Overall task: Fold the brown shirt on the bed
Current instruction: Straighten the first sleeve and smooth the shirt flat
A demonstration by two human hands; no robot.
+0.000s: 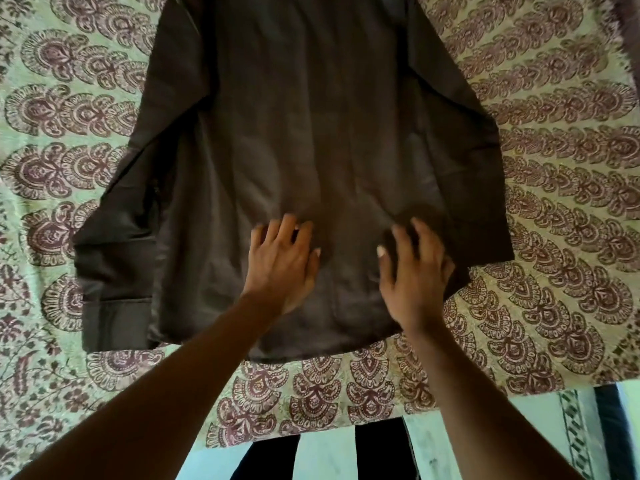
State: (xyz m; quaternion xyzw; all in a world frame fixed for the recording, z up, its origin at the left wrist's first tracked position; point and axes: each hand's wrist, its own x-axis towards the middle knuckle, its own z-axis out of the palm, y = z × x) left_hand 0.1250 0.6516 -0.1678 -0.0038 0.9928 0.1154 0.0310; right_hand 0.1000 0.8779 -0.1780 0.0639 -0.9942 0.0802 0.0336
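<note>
Head view: looks down on a bed (540, 188) covered by a pale green sheet printed with maroon fan patterns.
Shirt: the brown shirt (311, 133) lies spread flat in the middle of the bed, its hem toward the near edge and its upper part running off the top of the picture.
Sleeves: the left sleeve (114, 258) lies along the shirt's side with its cuff toward the near edge; the right sleeve (478, 174) slants out toward the right edge.
Left hand: the left hand (282, 261) rests palm down on the lower middle of the shirt, fingers spread and straight, pinching nothing.
Right hand: the right hand (415, 271) lies flat on the shirt just beside the left one, nearer the hem's right corner, fingers spread, holding nothing.
Near edge: the sheet overhangs, and below it show a pale floor (332, 459) and dark trouser legs (377, 452).
</note>
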